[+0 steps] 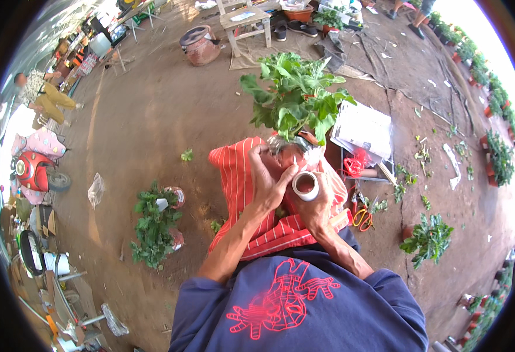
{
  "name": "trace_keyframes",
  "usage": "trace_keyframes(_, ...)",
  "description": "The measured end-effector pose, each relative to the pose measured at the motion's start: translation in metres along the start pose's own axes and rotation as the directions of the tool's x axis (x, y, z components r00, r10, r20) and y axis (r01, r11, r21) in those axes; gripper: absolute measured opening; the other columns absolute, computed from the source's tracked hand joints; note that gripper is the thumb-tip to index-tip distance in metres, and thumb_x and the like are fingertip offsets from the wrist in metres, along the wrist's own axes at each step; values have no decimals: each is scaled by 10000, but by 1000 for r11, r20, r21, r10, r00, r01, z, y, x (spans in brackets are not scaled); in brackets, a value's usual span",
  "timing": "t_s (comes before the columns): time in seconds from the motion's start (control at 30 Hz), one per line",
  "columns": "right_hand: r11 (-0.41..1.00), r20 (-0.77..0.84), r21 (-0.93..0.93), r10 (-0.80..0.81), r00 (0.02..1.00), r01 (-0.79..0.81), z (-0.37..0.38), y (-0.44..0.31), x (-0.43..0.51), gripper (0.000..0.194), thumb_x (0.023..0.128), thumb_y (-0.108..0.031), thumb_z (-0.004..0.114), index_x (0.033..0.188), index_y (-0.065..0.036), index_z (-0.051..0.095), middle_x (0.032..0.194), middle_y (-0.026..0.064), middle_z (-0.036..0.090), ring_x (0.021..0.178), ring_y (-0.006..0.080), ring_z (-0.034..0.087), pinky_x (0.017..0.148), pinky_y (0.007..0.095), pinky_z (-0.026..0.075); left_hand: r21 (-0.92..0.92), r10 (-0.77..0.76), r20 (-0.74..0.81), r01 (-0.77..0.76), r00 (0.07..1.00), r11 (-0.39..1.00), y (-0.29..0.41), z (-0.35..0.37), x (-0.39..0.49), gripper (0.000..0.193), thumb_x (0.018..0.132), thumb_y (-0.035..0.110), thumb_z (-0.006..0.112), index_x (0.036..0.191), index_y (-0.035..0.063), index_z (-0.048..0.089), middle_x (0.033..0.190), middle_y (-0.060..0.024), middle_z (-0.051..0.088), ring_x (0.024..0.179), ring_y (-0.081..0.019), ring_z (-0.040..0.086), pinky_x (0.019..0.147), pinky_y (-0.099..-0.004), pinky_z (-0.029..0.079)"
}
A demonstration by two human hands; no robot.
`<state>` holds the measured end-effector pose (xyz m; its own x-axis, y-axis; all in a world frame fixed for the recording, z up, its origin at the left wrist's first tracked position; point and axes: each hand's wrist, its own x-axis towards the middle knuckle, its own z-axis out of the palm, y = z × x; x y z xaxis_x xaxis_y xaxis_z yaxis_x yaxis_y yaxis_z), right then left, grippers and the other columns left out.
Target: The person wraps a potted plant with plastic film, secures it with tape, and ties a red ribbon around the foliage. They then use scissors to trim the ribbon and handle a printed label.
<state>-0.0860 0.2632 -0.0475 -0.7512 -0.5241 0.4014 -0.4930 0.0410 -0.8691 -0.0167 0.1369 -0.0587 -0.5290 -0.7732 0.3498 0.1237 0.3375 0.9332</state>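
A leafy green potted plant (294,94) rises in front of me, its pot (291,156) wrapped in clear plastic and lying over the red striped cloth (248,176) on my lap. My left hand (268,180) rests against the left side of the pot, thumb and forefinger drawn together around a small white pointed piece beside the roll. In my right hand (316,193) is a roll of white tape (305,186), its hollow core facing up. The far side of the pot and some fingertips are hidden.
Several plants (156,224) stand at the left, another plant (429,240) at the right. Beside my right knee are a crate (367,178) with papers (363,127) and red twine (356,163), and orange-handled scissors (363,219). A clay pot (201,50) and wooden chair (244,17) stand ahead. A person (42,94) sits far left.
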Motion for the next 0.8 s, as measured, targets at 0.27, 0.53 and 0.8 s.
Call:
trace_keyframes(0.27,701,380,596,184,906,-392,-51,24,63,452,684,-132,995,963,-63,646,976,1,645,860,117,606,791,285,519,299,340,141,-367,930,881,82,-10,7,1051,772,308,899,1538,-33,264,1470,-222,397,1339,-346,459,1130,-513,393)
trace_keyframes(0.53,97,613,787,-16,790,-609,-51,-3,110,1184,558,-89,1015,1577,-72,414,1474,125,602,1396,298,555,1180,479,467,214,502,317,-576,805,789,143,-32,51,1216,715,267,986,1598,-44,209,1524,-271,427,1397,-408,477,1188,-513,389)
trace_keyframes(0.8,-49,623,754,-264,737,-655,-23,-41,131,1271,535,-90,1001,1615,-60,333,1507,140,565,1380,300,570,1189,474,455,5,637,397,-696,661,718,155,-49,64,1269,706,97,963,1597,92,60,1484,-265,455,1381,-406,469,1135,-552,380)
